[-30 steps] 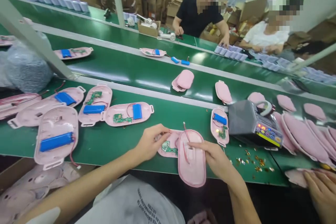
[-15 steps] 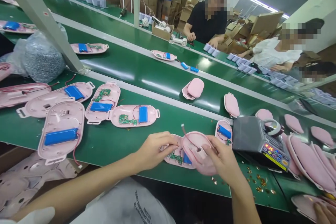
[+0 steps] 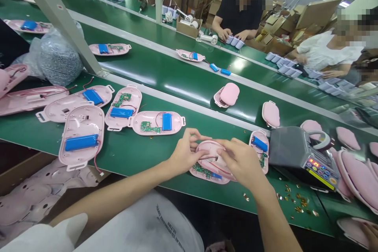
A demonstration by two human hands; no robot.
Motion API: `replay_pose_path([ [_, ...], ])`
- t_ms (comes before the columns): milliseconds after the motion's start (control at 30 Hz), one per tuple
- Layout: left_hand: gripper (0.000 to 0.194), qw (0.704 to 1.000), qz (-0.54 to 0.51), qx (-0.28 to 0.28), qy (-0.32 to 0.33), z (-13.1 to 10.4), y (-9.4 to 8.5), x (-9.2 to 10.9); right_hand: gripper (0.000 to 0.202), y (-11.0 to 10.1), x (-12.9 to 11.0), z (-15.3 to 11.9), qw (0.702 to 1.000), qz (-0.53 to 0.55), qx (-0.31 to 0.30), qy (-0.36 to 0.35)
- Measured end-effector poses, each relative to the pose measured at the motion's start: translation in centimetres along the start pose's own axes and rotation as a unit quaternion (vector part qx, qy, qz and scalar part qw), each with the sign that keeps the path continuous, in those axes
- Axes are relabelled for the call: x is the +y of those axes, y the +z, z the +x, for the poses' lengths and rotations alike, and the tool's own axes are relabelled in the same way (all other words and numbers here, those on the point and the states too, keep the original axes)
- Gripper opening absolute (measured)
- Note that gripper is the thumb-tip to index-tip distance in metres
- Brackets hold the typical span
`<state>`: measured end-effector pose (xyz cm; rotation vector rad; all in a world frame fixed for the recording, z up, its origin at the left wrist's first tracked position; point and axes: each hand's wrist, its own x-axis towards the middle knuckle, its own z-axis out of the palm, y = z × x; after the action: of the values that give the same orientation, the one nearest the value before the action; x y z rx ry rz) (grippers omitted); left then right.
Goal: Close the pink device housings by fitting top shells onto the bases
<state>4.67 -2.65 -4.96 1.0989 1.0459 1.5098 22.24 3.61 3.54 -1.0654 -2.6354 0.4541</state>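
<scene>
My left hand [image 3: 186, 152] and my right hand [image 3: 240, 160] both grip a pink plastic shell half [image 3: 210, 149], tilted with its inner side toward me. A red wire runs across it between my thumbs. Just beneath lies another pink shell [image 3: 224, 180], holding a green circuit board [image 3: 202, 171] and a blue battery pack [image 3: 216, 175], partly covered by the upper half. To the left sits an open pink shell [image 3: 177, 129] with its own board and blue battery [image 3: 167, 122]. Right of my hands is a smaller-looking open shell with a blue battery [image 3: 260, 144].
A grey machine [image 3: 291, 149] with a lit display stands at right, beside scattered copper-coloured pieces [image 3: 299, 201]. Several open shells [image 3: 81, 126] crowd the left bench. A grey post [image 3: 56, 15] rises there. Another person's hand [image 3: 370, 232] shows at lower right. Co-workers sit across the green conveyor [image 3: 177, 82].
My left hand has moved from the lower shell's wire up to the upper shell half, which both hands now hold. That half has tilted and shifted left; its wire now lies across it.
</scene>
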Motion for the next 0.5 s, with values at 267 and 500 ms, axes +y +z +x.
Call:
replay_pose_path([
  [267,0.029,0.990,-0.011,-0.064,-0.128,0.8,-0.4,0.6,0.019,1.5,-0.3,1.2,0.998,-0.034,-0.033,0.052],
  [500,0.032,0.983,0.041,-0.094,-0.150,1.2,-1.0,1.0,0.011,2.6,-0.5,2.0,0.993,0.027,-0.028,0.110],
])
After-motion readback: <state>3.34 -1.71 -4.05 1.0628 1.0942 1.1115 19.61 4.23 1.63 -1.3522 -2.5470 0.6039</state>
